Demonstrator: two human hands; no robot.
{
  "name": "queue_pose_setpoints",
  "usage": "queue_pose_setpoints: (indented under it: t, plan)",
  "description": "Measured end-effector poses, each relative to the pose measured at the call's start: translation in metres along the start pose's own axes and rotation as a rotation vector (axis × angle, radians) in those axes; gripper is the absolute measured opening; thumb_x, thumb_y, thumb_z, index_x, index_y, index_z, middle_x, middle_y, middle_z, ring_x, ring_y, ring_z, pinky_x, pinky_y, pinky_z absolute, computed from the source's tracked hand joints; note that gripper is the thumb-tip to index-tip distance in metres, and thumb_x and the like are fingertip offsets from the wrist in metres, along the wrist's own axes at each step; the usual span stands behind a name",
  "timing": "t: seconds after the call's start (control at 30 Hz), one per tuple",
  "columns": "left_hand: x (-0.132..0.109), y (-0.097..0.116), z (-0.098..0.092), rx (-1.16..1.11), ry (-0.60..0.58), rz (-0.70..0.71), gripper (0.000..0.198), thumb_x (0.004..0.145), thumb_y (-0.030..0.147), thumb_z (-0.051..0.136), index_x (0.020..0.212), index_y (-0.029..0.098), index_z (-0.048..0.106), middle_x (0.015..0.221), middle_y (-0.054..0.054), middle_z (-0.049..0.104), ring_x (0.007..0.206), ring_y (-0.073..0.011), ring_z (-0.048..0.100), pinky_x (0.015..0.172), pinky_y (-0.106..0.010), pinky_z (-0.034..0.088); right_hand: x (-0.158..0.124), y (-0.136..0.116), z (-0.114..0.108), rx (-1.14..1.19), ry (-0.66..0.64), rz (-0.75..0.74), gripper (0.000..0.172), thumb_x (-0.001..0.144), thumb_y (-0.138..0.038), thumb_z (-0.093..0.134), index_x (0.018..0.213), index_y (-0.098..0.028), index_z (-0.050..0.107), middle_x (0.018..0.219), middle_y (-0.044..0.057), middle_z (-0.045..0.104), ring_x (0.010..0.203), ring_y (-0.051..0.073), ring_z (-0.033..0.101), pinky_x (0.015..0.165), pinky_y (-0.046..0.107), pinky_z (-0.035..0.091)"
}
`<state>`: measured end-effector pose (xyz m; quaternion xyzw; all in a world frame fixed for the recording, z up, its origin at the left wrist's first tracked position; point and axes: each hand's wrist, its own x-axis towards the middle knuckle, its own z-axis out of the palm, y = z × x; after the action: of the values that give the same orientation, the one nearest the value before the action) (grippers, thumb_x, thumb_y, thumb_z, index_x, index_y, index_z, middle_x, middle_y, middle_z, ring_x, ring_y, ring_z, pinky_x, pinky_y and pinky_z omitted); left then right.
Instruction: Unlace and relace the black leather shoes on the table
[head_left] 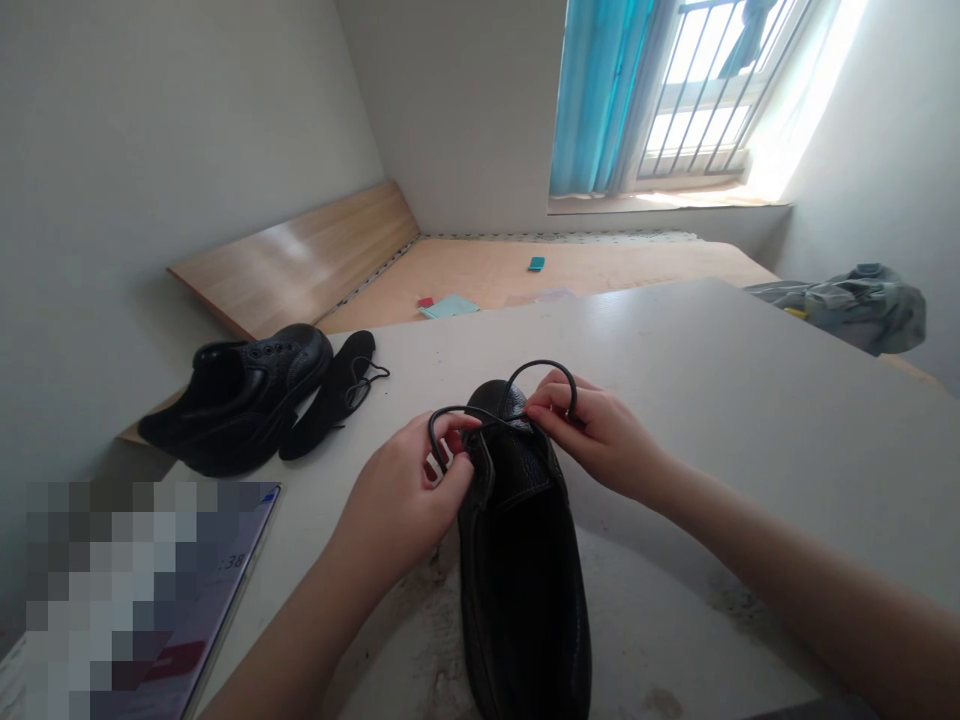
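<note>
A black leather shoe [523, 490] stands upright on the white table, its toe pointing away from me and its opening toward me. A black shoelace [541, 364] crosses over the front of the shoe and rises in two loops, one by each hand. My left hand [420, 480] is closed at the shoe's left side, fingertips pinching the lace by the eyelets. On the other side my right hand [585, 425] pinches the lace between thumb and fingers, just above the right eyelet flap. The lace ends are hidden by my fingers.
A second black shoe [240, 400] lies at the table's left edge beside a black insole [334, 400] with a thin lace on it. A tablet-like screen [225, 590], partly blurred out, is near left. Behind the white table [675, 350] is a wooden surface with small cards [450, 307].
</note>
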<state>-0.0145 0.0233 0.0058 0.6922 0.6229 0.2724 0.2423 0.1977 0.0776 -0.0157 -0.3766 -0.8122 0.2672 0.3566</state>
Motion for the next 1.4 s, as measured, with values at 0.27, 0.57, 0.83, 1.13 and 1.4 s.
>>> queue_pose_setpoints:
  t: [0.27,0.57,0.83,1.13,1.4]
  plan:
    - [-0.003,0.005,-0.003,-0.273,-0.096,0.128,0.023,0.081,0.025,0.048,0.101,0.021,0.059,0.107,-0.003,0.056,0.1,-0.0199,0.053,0.082,-0.03,0.045,0.001,-0.015,-0.014,0.637,-0.024,0.226,0.017,0.085,-0.027,0.053,0.071,-0.019,0.051,0.076,0.001,0.05,0.075,0.014,0.046,0.069,0.027,0.036]
    - [-0.001,0.002,0.003,-0.52,-0.061,-0.009,0.019,0.091,0.039,0.05,0.085,0.022,0.057,0.083,0.002,0.053,0.083,-0.0146,0.05,0.073,-0.024,0.041,0.002,-0.016,-0.023,0.956,-0.057,0.284,0.026,0.091,-0.037,0.058,0.076,-0.017,0.063,0.076,0.001,0.055,0.076,0.012,0.051,0.074,0.024,0.041]
    - [-0.009,-0.002,-0.001,-0.812,0.069,0.08,0.02,0.089,0.04,0.061,0.081,0.022,0.064,0.069,0.003,0.057,0.068,-0.0103,0.051,0.064,-0.02,0.041,0.003,-0.019,-0.027,1.06,-0.024,0.233,0.024,0.088,-0.042,0.063,0.078,-0.02,0.065,0.083,0.001,0.059,0.082,0.012,0.057,0.082,0.026,0.046]
    - [-0.002,0.009,-0.018,-1.085,0.454,0.012,0.03,0.079,0.015,0.05,0.05,0.018,0.049,0.056,0.002,0.03,0.056,-0.0124,0.032,0.052,-0.026,0.033,0.008,-0.013,-0.075,1.123,0.257,0.304,0.036,0.098,-0.038,0.037,0.07,-0.025,0.057,0.057,-0.004,0.018,0.047,0.011,0.013,0.044,0.025,0.023]
    - [0.005,0.012,-0.027,-1.155,0.607,-0.1,0.034,0.088,0.016,0.042,0.055,0.018,0.045,0.056,0.003,0.026,0.05,-0.0111,0.018,0.045,-0.026,0.018,0.014,0.0,-0.078,0.683,0.414,0.295,0.03,0.089,-0.025,0.041,0.111,-0.036,0.058,0.122,-0.002,0.06,0.05,0.011,0.026,0.047,0.029,0.025]
